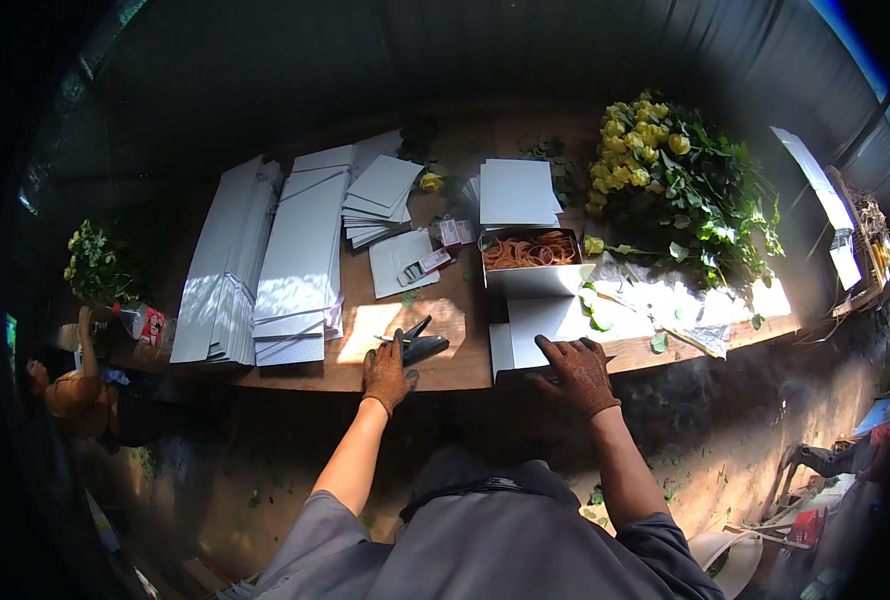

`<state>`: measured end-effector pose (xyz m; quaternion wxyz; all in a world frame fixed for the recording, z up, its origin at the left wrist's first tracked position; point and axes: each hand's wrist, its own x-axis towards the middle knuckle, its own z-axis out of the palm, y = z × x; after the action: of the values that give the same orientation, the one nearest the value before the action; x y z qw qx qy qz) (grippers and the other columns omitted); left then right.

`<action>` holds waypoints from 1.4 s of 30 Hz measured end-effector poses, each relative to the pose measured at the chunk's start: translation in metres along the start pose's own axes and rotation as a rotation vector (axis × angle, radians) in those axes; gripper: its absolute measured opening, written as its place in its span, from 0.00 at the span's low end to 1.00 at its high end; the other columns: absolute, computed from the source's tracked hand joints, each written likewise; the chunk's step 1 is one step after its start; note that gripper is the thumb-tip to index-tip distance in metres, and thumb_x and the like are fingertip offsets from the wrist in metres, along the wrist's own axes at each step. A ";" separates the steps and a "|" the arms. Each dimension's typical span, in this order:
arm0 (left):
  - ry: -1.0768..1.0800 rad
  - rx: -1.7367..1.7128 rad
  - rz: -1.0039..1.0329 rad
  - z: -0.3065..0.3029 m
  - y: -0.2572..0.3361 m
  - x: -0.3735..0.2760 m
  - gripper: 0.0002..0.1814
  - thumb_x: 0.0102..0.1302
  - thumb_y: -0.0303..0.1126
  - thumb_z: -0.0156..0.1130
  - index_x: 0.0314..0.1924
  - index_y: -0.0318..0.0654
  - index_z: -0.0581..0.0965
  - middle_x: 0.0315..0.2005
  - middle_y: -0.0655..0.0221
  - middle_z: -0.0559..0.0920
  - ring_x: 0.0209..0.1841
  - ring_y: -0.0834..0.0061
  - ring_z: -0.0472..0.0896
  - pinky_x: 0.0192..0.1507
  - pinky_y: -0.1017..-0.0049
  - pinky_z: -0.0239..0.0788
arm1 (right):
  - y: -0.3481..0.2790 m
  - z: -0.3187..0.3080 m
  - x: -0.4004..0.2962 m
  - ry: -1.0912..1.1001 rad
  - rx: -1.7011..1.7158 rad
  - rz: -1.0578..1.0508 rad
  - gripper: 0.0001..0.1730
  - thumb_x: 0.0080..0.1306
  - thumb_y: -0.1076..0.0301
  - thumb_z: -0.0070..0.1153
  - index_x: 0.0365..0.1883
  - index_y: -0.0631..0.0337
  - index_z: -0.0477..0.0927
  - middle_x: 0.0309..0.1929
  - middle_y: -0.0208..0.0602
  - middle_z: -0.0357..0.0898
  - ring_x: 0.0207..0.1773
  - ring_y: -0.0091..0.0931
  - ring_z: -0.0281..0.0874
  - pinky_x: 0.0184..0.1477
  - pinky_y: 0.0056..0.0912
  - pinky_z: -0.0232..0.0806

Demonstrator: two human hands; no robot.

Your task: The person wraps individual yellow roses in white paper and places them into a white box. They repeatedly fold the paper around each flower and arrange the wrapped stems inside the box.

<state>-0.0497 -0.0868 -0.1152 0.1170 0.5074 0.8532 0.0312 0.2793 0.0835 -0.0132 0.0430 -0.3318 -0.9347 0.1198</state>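
Note:
My left hand (390, 373), in a brown work glove with dark fingertips, lies at the table's front edge against a black-handled tool (424, 347), perhaps a stapler; whether it grips the tool is unclear. My right hand (580, 373), gloved alike, rests with spread fingers on the near edge of a white cardboard piece (539, 330). Beyond that piece stands an open box of orange rubber bands (531, 251). White cardboard sheets (518, 191) lie behind the box. Small red-and-white packets (456, 232) lie to its left, near a white corrugated piece (394, 259).
Tall stacks of folded white cardboard (220, 262) cover the table's left part. Yellow roses with leafy stems (662, 172) are heaped at the back right. At far left, a person (85, 390) is beside more flowers (100, 262) and a plastic bottle (146, 324).

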 end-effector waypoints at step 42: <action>-0.293 0.031 0.124 -0.042 0.011 0.107 0.35 0.60 0.43 0.65 0.69 0.61 0.69 0.61 0.51 0.75 0.55 0.50 0.81 0.55 0.58 0.76 | 0.140 -0.051 0.258 0.002 -0.084 0.046 0.51 0.56 0.51 0.73 0.75 0.50 0.60 0.75 0.51 0.60 0.74 0.51 0.60 0.70 0.52 0.60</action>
<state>-0.0989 0.0145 -0.0904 0.2299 0.5600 0.7944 -0.0492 0.1724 0.3615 0.0009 0.0272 -0.3549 -0.9310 0.0809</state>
